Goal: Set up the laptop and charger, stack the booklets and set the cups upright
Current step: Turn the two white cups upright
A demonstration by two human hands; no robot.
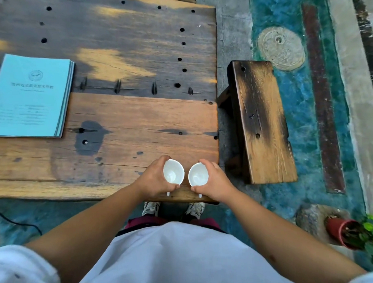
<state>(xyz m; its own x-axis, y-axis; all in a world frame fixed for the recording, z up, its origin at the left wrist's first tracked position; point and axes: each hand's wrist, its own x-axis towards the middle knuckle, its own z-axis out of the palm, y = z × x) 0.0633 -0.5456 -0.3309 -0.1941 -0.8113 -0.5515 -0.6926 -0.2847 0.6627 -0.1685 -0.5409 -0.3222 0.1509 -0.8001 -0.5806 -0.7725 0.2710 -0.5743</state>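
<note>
Left hand [156, 178] gripping left white ceramic cup [173, 171], right hand [213, 180] gripping right white ceramic cup [198, 174], upright at near edge of worn wooden table [129, 118]; cup bases hidden.

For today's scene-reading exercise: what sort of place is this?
Probably an outdoor courtyard or patio: a weathered plank table and wooden bench stand on painted concrete ground, with a potted plant nearby.
</note>
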